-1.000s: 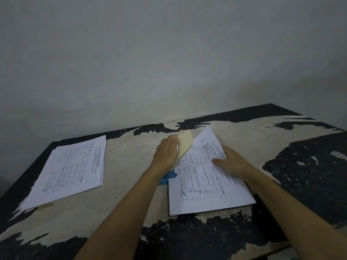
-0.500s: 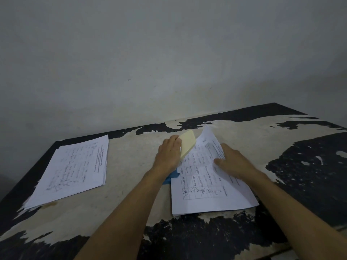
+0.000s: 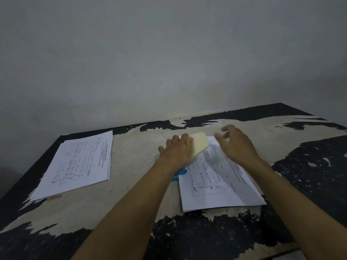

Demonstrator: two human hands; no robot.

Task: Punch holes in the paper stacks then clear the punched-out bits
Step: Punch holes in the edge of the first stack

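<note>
A hole punch [image 3: 200,145] with a cream lever and a blue base [image 3: 179,173] sits at the left edge of a white paper stack [image 3: 216,188] with handwriting, in the middle of the table. My left hand [image 3: 176,151] lies over the punch, its fingers curled over the lever's far side. My right hand [image 3: 237,145] hovers just above the stack's far end, blurred, with fingers loosely spread and nothing in them. The stack's left edge runs under the punch and is hidden there by my left hand.
A second stack of written sheets [image 3: 78,163] lies at the table's left side. The table [image 3: 131,196] has a worn cream top with black peeling patches. A plain grey wall stands right behind its far edge.
My right hand has lifted off the paper and moved toward the far end of the stack. The raised top sheets have dropped flatter. My left hand stays on the punch.
</note>
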